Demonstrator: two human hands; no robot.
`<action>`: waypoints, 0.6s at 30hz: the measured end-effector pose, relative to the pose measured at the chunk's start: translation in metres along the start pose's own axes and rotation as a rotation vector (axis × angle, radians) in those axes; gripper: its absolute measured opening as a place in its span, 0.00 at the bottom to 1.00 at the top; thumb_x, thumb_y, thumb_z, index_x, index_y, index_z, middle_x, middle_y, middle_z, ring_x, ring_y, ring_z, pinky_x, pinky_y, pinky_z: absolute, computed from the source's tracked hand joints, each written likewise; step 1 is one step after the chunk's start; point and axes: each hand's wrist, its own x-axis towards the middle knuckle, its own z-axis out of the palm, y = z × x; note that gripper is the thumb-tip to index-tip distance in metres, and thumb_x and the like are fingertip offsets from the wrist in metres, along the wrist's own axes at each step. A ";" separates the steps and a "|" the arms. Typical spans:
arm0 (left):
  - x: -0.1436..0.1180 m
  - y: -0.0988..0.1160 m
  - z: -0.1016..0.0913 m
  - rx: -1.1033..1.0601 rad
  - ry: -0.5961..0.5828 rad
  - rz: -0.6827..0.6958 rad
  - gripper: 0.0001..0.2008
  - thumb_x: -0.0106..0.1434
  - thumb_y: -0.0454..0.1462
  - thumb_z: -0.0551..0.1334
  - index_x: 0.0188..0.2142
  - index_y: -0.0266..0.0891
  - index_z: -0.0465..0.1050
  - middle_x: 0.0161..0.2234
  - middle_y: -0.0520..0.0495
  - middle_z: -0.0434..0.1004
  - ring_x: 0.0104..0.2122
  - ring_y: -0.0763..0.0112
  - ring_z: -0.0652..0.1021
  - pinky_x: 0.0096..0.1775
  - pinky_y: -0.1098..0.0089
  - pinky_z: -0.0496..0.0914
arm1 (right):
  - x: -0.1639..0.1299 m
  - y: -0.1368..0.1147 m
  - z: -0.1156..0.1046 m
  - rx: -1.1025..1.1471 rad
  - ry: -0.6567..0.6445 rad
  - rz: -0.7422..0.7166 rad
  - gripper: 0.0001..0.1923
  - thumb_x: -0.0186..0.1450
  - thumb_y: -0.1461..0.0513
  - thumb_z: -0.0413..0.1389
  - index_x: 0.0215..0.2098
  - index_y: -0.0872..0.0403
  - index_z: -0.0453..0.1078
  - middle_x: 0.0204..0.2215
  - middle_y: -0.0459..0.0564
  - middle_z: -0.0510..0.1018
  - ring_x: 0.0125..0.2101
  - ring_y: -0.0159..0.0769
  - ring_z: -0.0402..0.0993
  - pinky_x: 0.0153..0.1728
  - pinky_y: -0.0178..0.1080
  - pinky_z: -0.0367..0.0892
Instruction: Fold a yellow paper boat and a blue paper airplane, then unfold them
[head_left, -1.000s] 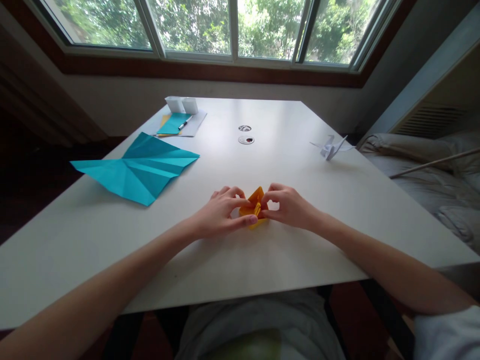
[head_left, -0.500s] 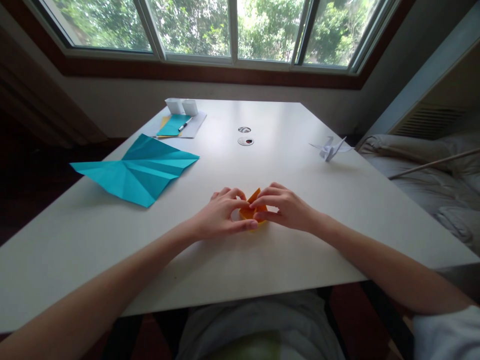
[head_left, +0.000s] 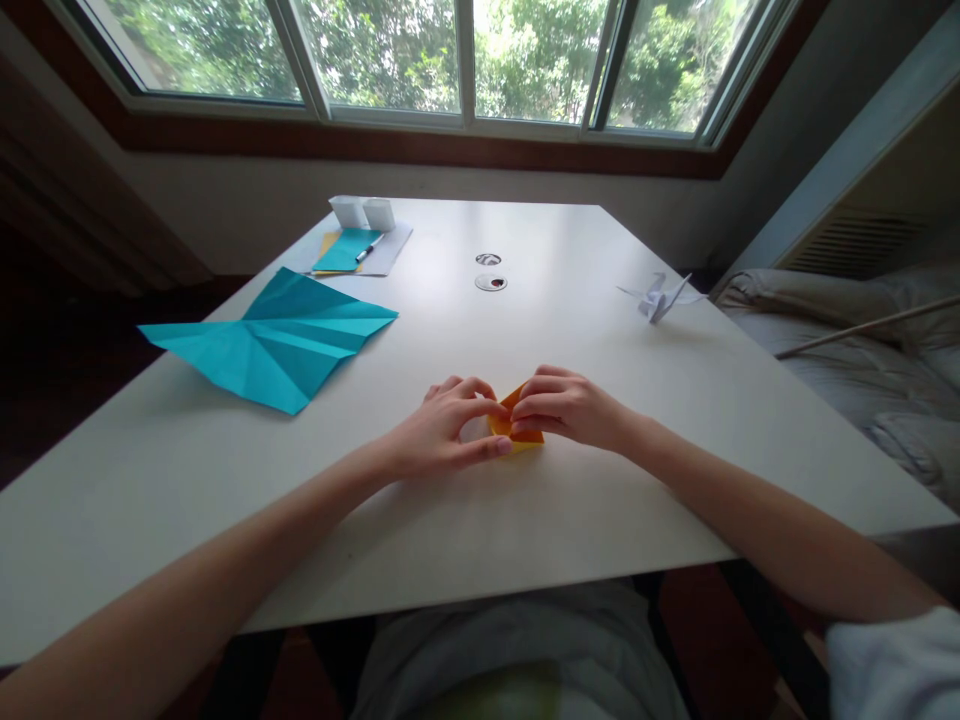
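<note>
A small piece of folded orange paper [head_left: 529, 438] rests on the white table [head_left: 420, 560] in front of me, with walls standing up like a little box. My left hand [head_left: 457, 425] holds it from the left, thumb along the near edge and index finger reaching inside. From the right, my right hand [head_left: 566, 408] pinches its wall, fingers pressed together and covering the far right part. Some of the folds are hidden behind my fingers. To the left lies a large creased turquoise sheet [head_left: 281, 340].
A white paper crane [head_left: 657, 300] stands at the right. At the far left are two small white boxes [head_left: 349, 212], stacked coloured paper [head_left: 345, 250] and a pen [head_left: 370, 247]. Two round inserts [head_left: 491, 283] sit in the tabletop. A cushioned seat [head_left: 840, 350] lies beyond the right edge.
The orange paper has shifted slightly right and turned a little. My right hand has moved a bit right, its fingers now closer together. My left hand has hardly moved.
</note>
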 end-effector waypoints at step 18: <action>0.014 -0.002 0.020 -0.862 0.263 -0.020 0.27 0.48 0.37 0.69 0.48 0.37 0.65 0.45 0.41 0.73 0.46 0.60 0.74 0.48 0.58 0.66 | 0.005 -0.023 0.003 0.218 0.533 0.604 0.11 0.57 0.54 0.58 0.25 0.53 0.74 0.20 0.45 0.73 0.24 0.30 0.63 0.26 0.33 0.60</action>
